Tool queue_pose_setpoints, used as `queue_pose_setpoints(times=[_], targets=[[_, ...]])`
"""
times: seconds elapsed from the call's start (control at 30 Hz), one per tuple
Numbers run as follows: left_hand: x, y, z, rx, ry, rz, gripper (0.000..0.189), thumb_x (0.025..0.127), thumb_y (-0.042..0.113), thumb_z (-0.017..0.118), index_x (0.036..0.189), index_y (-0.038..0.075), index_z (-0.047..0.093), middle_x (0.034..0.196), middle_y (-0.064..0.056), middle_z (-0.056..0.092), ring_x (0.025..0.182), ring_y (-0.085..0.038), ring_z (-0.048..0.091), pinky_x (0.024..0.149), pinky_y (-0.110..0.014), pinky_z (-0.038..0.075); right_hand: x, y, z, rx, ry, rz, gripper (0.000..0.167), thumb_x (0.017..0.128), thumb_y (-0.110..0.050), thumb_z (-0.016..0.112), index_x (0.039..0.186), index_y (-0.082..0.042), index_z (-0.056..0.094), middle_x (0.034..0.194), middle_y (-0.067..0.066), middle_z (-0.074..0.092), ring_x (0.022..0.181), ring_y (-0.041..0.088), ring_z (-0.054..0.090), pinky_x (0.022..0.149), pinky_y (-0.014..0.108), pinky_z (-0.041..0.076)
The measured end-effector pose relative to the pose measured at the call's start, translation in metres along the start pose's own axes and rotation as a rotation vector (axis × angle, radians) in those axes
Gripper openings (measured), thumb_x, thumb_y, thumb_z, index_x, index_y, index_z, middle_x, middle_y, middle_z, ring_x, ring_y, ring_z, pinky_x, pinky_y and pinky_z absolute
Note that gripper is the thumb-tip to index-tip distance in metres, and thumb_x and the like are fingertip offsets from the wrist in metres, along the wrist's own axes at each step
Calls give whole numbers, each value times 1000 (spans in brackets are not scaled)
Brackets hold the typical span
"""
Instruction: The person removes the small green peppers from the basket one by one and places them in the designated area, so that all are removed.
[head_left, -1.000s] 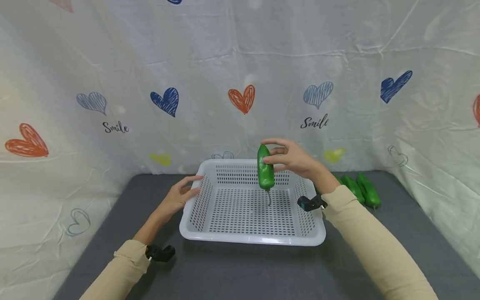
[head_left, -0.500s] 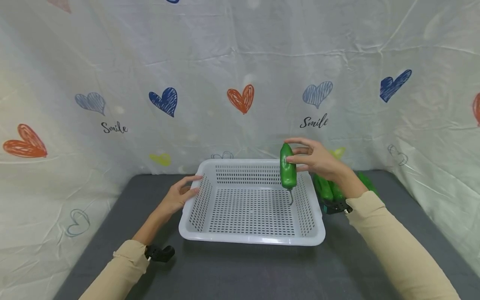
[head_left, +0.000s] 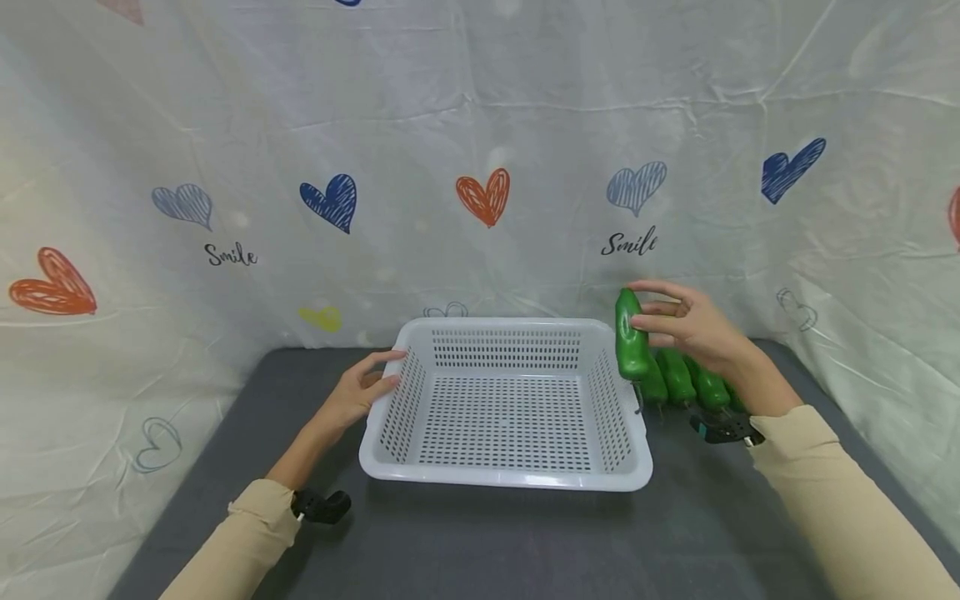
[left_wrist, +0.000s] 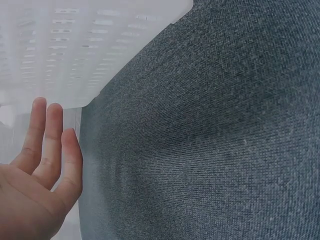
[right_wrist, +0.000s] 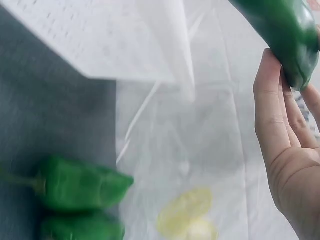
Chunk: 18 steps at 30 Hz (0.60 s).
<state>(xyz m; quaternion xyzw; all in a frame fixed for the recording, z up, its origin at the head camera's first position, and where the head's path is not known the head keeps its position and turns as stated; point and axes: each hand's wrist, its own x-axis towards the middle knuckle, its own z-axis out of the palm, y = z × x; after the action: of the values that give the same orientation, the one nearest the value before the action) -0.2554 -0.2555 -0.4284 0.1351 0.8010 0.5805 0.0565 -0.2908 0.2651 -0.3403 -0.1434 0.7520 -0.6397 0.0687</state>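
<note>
My right hand (head_left: 693,329) pinches a glossy green pepper (head_left: 632,337) between thumb and fingers. The pepper hangs upright with its thin stem down, above the right rim of a white perforated basket (head_left: 506,479). In the right wrist view, the fingertips touch the narrow end of the held pepper (right_wrist: 282,35). My left hand (head_left: 358,393) touches the basket's left rim with extended fingers. Seen from the left wrist, three fingers (left_wrist: 52,135) stand loosely straight beside the basket wall (left_wrist: 65,50). Nothing lies inside the basket.
Several green peppers (head_left: 677,379) lie in a row on the dark grey table (head_left: 502,542), just right of the basket and partly under my right forearm. A white curtain (head_left: 397,258) printed with hearts hangs behind the table.
My right hand has carried the pepper rightward from above the basket's middle to its right rim. More of the peppers on the table show now. Left hand and basket stay put.
</note>
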Motion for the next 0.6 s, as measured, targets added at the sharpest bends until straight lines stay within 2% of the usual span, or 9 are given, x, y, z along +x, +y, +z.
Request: queue_pose_setpoints(times=[0.13, 0.27, 0.4, 0.6], targets=[[0, -1, 0, -2, -4, -4, 50, 106, 20, 60, 153, 14, 45, 129, -27, 58, 96, -36, 69, 70, -42, 59, -13, 6, -17, -51, 44, 28, 60, 98, -12, 72, 153, -11, 47, 147, 14, 45, 124, 19, 50, 84, 37, 56], [1, -1, 0, -5, -10, 2, 50, 106, 21, 60, 153, 14, 44, 127, -28, 59, 94, -36, 70, 70, -42, 59, -25, 13, -36, -96, 56, 24, 60, 99, -13, 70, 154, -14, 45, 147, 14, 43, 123, 17, 49, 83, 34, 56], [0, -1, 0, -1, -7, 6, 51, 106, 20, 60, 153, 13, 44, 127, -28, 59, 94, -35, 70, 69, -41, 59, -35, 24, -50, -121, 52, 20, 59, 101, -12, 67, 155, -16, 45, 143, 8, 47, 121, 12, 51, 83, 34, 55], [-1, 1, 0, -5, -3, -1, 51, 105, 20, 61, 153, 13, 44, 129, -28, 58, 95, -35, 69, 70, -41, 59, -47, 36, -66, -191, 88, 19, 58, 100, -11, 69, 153, -10, 46, 130, -8, 58, 113, 5, 59, 80, 34, 57]])
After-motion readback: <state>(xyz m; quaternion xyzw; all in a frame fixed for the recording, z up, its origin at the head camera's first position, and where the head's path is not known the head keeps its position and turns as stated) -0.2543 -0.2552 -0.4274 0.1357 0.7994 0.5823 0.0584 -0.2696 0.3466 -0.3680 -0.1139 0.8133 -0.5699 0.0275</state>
